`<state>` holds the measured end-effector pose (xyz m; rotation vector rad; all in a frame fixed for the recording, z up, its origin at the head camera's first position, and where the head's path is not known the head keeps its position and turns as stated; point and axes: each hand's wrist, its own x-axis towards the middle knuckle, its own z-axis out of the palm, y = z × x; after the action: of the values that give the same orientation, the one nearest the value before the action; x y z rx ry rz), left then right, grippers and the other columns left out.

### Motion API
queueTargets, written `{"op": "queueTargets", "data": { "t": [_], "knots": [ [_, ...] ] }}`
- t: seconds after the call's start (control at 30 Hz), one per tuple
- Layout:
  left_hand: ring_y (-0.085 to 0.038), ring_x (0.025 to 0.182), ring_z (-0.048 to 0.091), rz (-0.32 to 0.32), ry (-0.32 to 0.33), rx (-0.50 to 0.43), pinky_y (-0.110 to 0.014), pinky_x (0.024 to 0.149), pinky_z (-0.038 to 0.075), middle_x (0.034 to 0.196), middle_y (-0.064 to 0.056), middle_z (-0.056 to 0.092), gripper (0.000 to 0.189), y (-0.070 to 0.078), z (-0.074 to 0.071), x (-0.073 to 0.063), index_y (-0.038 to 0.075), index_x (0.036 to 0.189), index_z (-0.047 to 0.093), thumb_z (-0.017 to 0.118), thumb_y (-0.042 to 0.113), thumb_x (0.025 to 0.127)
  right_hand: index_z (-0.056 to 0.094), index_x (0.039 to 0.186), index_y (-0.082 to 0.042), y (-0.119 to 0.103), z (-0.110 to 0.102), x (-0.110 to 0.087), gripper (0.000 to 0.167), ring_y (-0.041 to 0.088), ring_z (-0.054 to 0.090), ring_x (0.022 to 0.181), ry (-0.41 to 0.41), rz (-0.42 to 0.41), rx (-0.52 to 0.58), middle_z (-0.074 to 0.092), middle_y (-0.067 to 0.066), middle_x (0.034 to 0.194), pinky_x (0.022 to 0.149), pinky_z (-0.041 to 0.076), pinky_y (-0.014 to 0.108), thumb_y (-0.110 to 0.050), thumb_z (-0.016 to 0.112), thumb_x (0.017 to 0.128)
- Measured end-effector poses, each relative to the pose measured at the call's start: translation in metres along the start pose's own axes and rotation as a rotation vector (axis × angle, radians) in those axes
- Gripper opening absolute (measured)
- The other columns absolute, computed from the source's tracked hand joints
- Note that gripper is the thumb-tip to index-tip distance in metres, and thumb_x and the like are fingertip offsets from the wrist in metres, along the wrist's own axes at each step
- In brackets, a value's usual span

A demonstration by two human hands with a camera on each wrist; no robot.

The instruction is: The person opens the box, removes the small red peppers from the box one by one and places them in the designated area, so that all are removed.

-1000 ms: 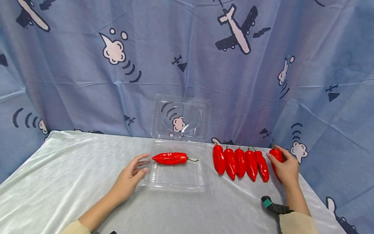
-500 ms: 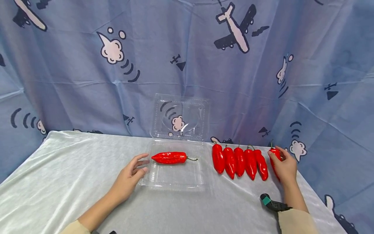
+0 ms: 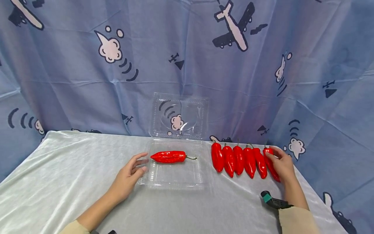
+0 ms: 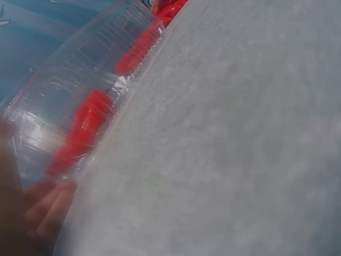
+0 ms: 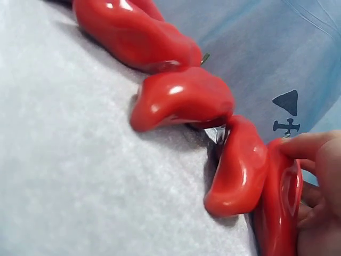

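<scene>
My right hand [image 3: 282,165] grips a long red chili pepper [image 5: 278,200] at the right end of a row, thumb near its stem end and fingers round its far side. This pepper slants close beside its neighbour [image 3: 261,162]. A clear plastic clamshell box [image 3: 178,177] stands at the middle with its lid raised at the back. Inside it, one red pepper [image 3: 168,157] lies crosswise, green stem pointing right. My left hand [image 3: 127,177] rests with relaxed, spread fingers at the box's left wall; its fingertips [image 4: 66,186] show there in the left wrist view.
Several red peppers [image 3: 238,160] lie side by side between the box and my right hand, stems toward the back. A pale velvety cloth [image 3: 87,156] covers the table. A blue curtain [image 3: 140,65] with printed planes hangs behind its rear edge.
My right hand has moved left with the pepper, bringing it from a gap to close beside the row's end. The left hand keeps its place at the box; the view has shifted slightly.
</scene>
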<state>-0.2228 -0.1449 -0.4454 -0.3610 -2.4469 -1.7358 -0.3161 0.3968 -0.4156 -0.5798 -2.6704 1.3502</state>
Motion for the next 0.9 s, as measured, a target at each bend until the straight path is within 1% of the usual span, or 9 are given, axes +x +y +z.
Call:
{"op": "queueTargets", "data": {
  "t": [0.13, 0.3, 0.5, 0.67, 0.9],
  "knots": [
    [-0.035, 0.122, 0.065, 0.003, 0.0, 0.001, -0.017, 0.091, 0.053, 0.141, -0.019, 0.061, 0.047, -0.0002, -0.0002, 0.0007, 0.014, 0.149, 0.045, 0.055, 0.014, 0.103, 0.028, 0.159, -0.009, 0.0009, 0.0, -0.0002, 0.071, 0.047, 0.03, 0.146, -0.023, -0.008, -0.051, 0.032, 0.029, 0.16, 0.116, 0.037, 0.06, -0.045, 0.052, 0.102],
    [-0.035, 0.122, 0.065, 0.013, -0.005, -0.011, -0.018, 0.091, 0.053, 0.14, -0.021, 0.061, 0.046, 0.0007, 0.0004, 0.0002, 0.012, 0.148, 0.046, 0.056, 0.014, 0.103, 0.028, 0.159, -0.008, 0.0003, 0.0002, 0.0002, 0.072, 0.049, 0.032, 0.144, -0.033, -0.027, -0.091, 0.033, 0.03, 0.159, 0.114, 0.038, 0.06, -0.045, 0.053, 0.102],
    [-0.036, 0.123, 0.065, 0.014, 0.0, -0.034, -0.016, 0.091, 0.052, 0.14, -0.021, 0.061, 0.045, 0.0027, 0.0004, -0.0008, 0.013, 0.147, 0.048, 0.056, 0.015, 0.103, 0.03, 0.158, -0.006, -0.002, -0.0011, 0.0003, 0.073, 0.05, 0.033, 0.143, -0.041, -0.046, -0.133, 0.034, 0.031, 0.158, 0.114, 0.038, 0.061, -0.046, 0.052, 0.102],
    [-0.036, 0.123, 0.065, 0.015, 0.001, -0.026, -0.017, 0.092, 0.052, 0.14, -0.02, 0.061, 0.046, 0.0024, 0.0008, -0.0011, 0.013, 0.147, 0.047, 0.056, 0.015, 0.102, 0.029, 0.158, -0.005, -0.0031, -0.0023, 0.0003, 0.072, 0.05, 0.033, 0.144, -0.05, -0.042, -0.14, 0.034, 0.031, 0.157, 0.115, 0.036, 0.062, -0.046, 0.051, 0.103],
    [-0.036, 0.122, 0.065, 0.019, 0.001, -0.023, -0.018, 0.092, 0.053, 0.14, -0.021, 0.062, 0.045, 0.0009, 0.0013, -0.0009, 0.013, 0.147, 0.047, 0.056, 0.015, 0.102, 0.029, 0.158, -0.005, -0.0044, -0.0034, 0.0013, 0.072, 0.049, 0.03, 0.145, -0.056, -0.028, -0.113, 0.033, 0.031, 0.159, 0.116, 0.034, 0.063, -0.046, 0.049, 0.103]
  ]
}}
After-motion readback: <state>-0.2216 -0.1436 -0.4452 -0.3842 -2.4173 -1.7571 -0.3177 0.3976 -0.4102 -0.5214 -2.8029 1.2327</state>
